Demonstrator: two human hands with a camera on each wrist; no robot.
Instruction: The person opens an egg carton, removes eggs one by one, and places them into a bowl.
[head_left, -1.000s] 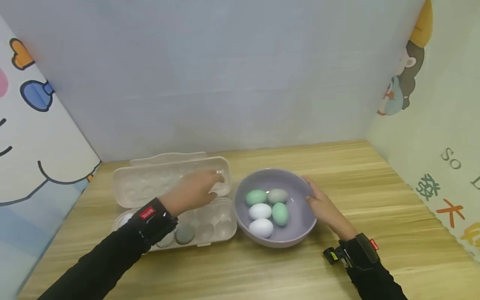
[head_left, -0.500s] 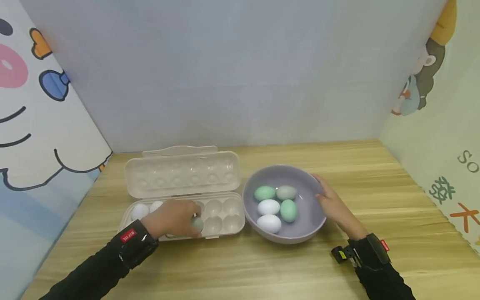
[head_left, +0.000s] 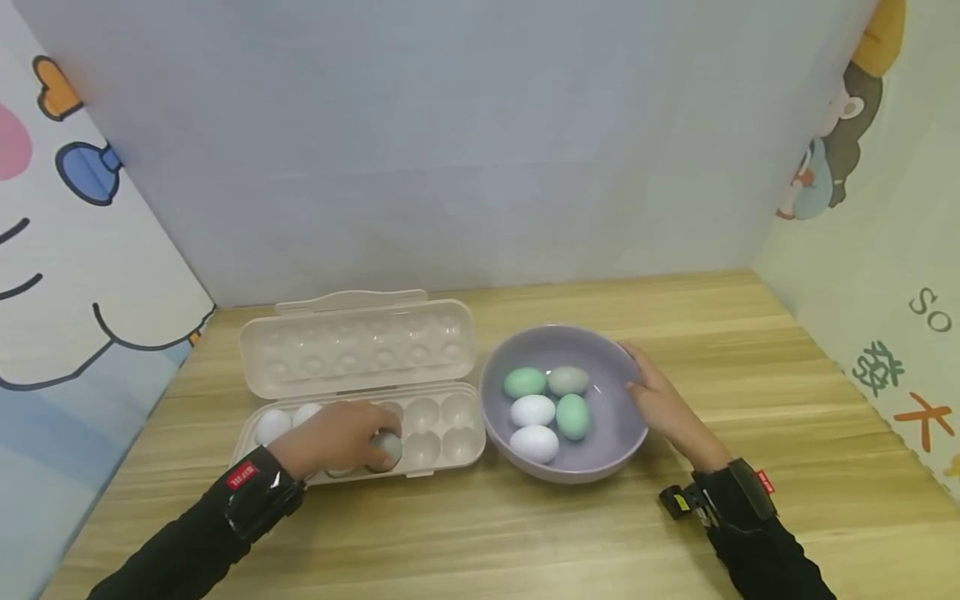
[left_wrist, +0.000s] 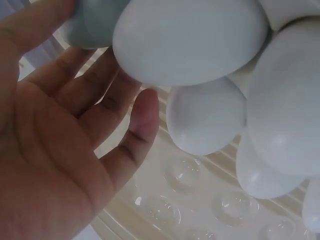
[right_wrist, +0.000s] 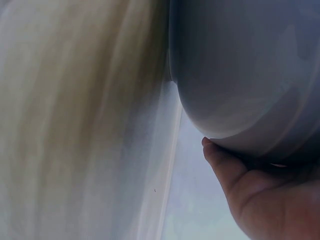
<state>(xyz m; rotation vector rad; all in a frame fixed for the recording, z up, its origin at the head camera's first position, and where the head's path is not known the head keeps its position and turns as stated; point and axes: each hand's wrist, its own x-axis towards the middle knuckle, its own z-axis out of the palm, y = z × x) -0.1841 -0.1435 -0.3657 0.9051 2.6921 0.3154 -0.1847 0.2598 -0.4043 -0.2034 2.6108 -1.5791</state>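
My left hand (head_left: 341,437) reaches down into the egg carton (head_left: 468,458), its thumb and fingers around a grey-green egg (head_left: 388,447) in the front row. In the left wrist view the same egg (left_wrist: 95,22) sits between thumb and fingers, with white eggs (left_wrist: 192,42) close beside it. Other white eggs (head_left: 273,427) fill the carton's left end, partly hidden by the hand. On the right, my right hand (head_left: 660,404) grips the rim of a purple bowl (head_left: 618,417). White, mint-green (head_left: 573,417) and grey (head_left: 567,381) eggs lie in that bowl.
The carton's lid (head_left: 360,350) lies folded back behind its base. Bowl and carton stand side by side on a wood-grain table (head_left: 480,542). A plain pale wall (head_left: 480,150) rises behind, with cartoon-printed panels at left and right.
My left hand has come down from over the lid to the front row and taken hold of the grey-green egg. My right hand stays on the bowl's rim. The head view has shifted slightly.
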